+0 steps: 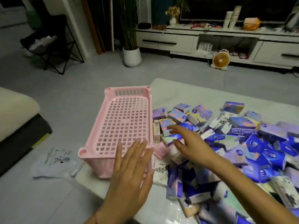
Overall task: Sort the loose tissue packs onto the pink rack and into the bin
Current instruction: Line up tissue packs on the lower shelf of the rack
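Observation:
A pink rack [103, 126] with a grid floor stands on the white table, nothing in it. To its right lies a big heap of loose tissue packs [242, 143] in blue, purple and white wrappers. My left hand [129, 175] hovers flat with fingers spread over the rack's near right corner, holding nothing. My right hand [189, 143] reaches over the left side of the heap, fingers spread just above a purple pack [166, 126]. No bin is in view.
The white table [186, 92] carries the rack and heap. A white printed plastic bag [56, 162] lies on the floor at left. A sofa edge [17, 113] is at far left. A potted plant [131, 55], a small fan [220, 60] and a TV cabinet [178, 41] stand behind.

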Available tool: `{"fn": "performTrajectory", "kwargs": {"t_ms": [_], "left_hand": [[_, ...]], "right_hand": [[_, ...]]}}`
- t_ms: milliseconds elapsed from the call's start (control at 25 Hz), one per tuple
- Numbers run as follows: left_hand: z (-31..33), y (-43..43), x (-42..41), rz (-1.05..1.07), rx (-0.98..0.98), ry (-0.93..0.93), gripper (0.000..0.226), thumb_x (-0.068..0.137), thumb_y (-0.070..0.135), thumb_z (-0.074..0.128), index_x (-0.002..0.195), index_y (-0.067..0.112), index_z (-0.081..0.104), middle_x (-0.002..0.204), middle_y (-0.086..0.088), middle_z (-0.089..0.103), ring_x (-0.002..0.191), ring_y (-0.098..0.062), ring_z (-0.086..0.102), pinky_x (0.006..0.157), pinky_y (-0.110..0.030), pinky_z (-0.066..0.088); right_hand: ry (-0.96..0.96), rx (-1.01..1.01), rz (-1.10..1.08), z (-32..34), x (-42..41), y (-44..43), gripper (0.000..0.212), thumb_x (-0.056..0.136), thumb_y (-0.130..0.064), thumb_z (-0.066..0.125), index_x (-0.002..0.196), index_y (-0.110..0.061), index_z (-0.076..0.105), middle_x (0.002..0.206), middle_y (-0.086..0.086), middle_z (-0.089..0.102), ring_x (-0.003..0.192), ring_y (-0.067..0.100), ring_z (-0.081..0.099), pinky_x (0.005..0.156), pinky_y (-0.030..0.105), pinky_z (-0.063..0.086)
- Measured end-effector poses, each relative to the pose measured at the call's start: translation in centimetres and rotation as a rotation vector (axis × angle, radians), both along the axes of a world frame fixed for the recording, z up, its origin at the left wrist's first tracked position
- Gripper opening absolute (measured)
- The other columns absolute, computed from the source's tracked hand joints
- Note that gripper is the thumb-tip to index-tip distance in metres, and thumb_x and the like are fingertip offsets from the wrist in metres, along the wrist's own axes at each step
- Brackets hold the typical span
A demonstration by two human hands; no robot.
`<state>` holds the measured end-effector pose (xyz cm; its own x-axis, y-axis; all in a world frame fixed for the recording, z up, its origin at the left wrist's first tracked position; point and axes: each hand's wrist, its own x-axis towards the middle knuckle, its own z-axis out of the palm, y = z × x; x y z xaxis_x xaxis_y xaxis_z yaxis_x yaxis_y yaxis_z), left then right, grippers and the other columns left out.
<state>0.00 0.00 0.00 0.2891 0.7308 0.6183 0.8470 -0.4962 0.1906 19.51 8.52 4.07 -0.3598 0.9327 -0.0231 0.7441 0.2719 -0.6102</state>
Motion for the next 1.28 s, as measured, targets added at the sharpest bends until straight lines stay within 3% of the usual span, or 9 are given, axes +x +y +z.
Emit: {"fn": "performTrajectory", "kwargs": {"t_ms": [200, 360, 440, 560, 720, 920, 1000, 1080, 1280], "left_hand": [[-3.5, 0.7, 3.3, 0.295, 0.196, 0.039, 0.050, 0.087, 0.041, 0.043, 0.132, 0.021, 0.042, 0.133, -0.008, 0.048, 0.129, -0.026, 0.034, 0.110, -0.059, -0.002], [-3.0, 1.1, 5.7, 0.524, 0.079, -0.001, 0.052, 0.072, 0.034, 0.071, 0.118, 0.015, 0.057, 0.116, -0.013, 0.057, 0.118, -0.027, 0.033, 0.097, -0.074, 0.008], [-2.4, 0.8, 5.2, 0.552, 0.062, -0.010, 0.052, 0.066, 0.024, 0.078, 0.114, 0.014, 0.060, 0.108, -0.013, 0.057, 0.111, -0.026, 0.035, 0.095, -0.076, 0.015], [-1.2, -1.3, 3.0, 0.555, -0.060, -0.064, 0.038, 0.084, 0.020, 0.061, 0.120, 0.017, 0.051, 0.115, -0.010, 0.050, 0.116, -0.028, 0.037, 0.107, -0.060, 0.019], [0.0, -3.4, -1.3, 0.505, -0.011, -0.122, 0.031, 0.089, 0.006, 0.047, 0.118, 0.017, 0.050, 0.117, -0.008, 0.052, 0.113, -0.025, 0.040, 0.099, -0.037, 0.027], [-1.4, -5.4, -1.4, 0.491, 0.180, -0.097, 0.045, 0.075, -0.007, 0.059, 0.117, 0.007, 0.054, 0.127, -0.017, 0.053, 0.128, -0.035, 0.041, 0.113, -0.052, 0.017], [-3.1, -6.3, 0.6, 0.275, 0.274, -0.049, 0.039, 0.073, 0.001, 0.058, 0.110, 0.012, 0.052, 0.116, -0.015, 0.060, 0.118, -0.030, 0.048, 0.110, -0.044, 0.027], [-5.1, -7.0, 2.8, 0.064, 0.176, -0.054, 0.029, 0.077, 0.020, 0.047, 0.106, 0.019, 0.052, 0.109, -0.008, 0.063, 0.109, -0.018, 0.046, 0.100, -0.029, 0.031], [-9.1, -6.0, 4.1, 0.022, -0.243, -0.266, 0.060, 0.080, 0.053, 0.042, 0.131, 0.023, 0.045, 0.136, 0.009, 0.043, 0.130, -0.006, 0.033, 0.112, -0.018, 0.021]], "right_hand": [[-0.163, 0.174, 0.115, 0.4, -0.5, -0.1, 0.039, 0.092, -0.003, 0.044, 0.129, -0.016, 0.051, 0.129, 0.005, 0.057, 0.117, 0.021, 0.053, 0.096, 0.028, 0.040], [0.167, 0.224, -0.028, 1.1, 0.4, -6.2, 0.035, 0.089, 0.002, 0.043, 0.116, -0.012, 0.059, 0.113, 0.010, 0.066, 0.107, 0.022, 0.060, 0.094, 0.040, 0.047], [0.187, 0.174, -0.047, 0.2, 1.5, -9.1, 0.035, 0.088, 0.006, 0.042, 0.115, -0.010, 0.060, 0.113, 0.010, 0.066, 0.108, 0.020, 0.061, 0.095, 0.039, 0.048], [0.160, 0.141, -0.068, -1.3, 3.8, -13.7, 0.036, 0.088, 0.006, 0.042, 0.111, -0.015, 0.060, 0.111, 0.006, 0.066, 0.107, 0.018, 0.061, 0.092, 0.037, 0.050], [0.175, 0.126, -0.099, -1.7, 5.0, -17.4, 0.036, 0.088, 0.007, 0.040, 0.108, -0.017, 0.059, 0.104, 0.003, 0.064, 0.100, 0.017, 0.061, 0.062, 0.017, 0.049], [0.172, 0.180, -0.126, -1.8, 4.7, -18.2, 0.038, 0.087, 0.009, 0.038, 0.109, -0.015, 0.059, 0.109, 0.007, 0.065, 0.099, 0.016, 0.061, 0.067, 0.022, 0.051], [0.094, 0.193, -0.151, -1.4, 4.8, -16.9, 0.040, 0.088, 0.008, 0.038, 0.117, -0.012, 0.057, 0.115, 0.007, 0.063, 0.103, 0.019, 0.060, 0.076, 0.029, 0.052], [-0.027, 0.195, -0.123, -0.8, 4.9, -15.3, 0.043, 0.087, 0.008, 0.037, 0.122, -0.012, 0.054, 0.122, 0.010, 0.059, 0.109, 0.021, 0.057, 0.085, 0.033, 0.052], [-0.410, 0.262, 0.066, -2.0, 3.1, -12.6, 0.039, 0.084, -0.008, 0.055, 0.122, -0.016, 0.051, 0.124, 0.004, 0.052, 0.112, 0.021, 0.050, 0.087, 0.030, 0.044]]}}
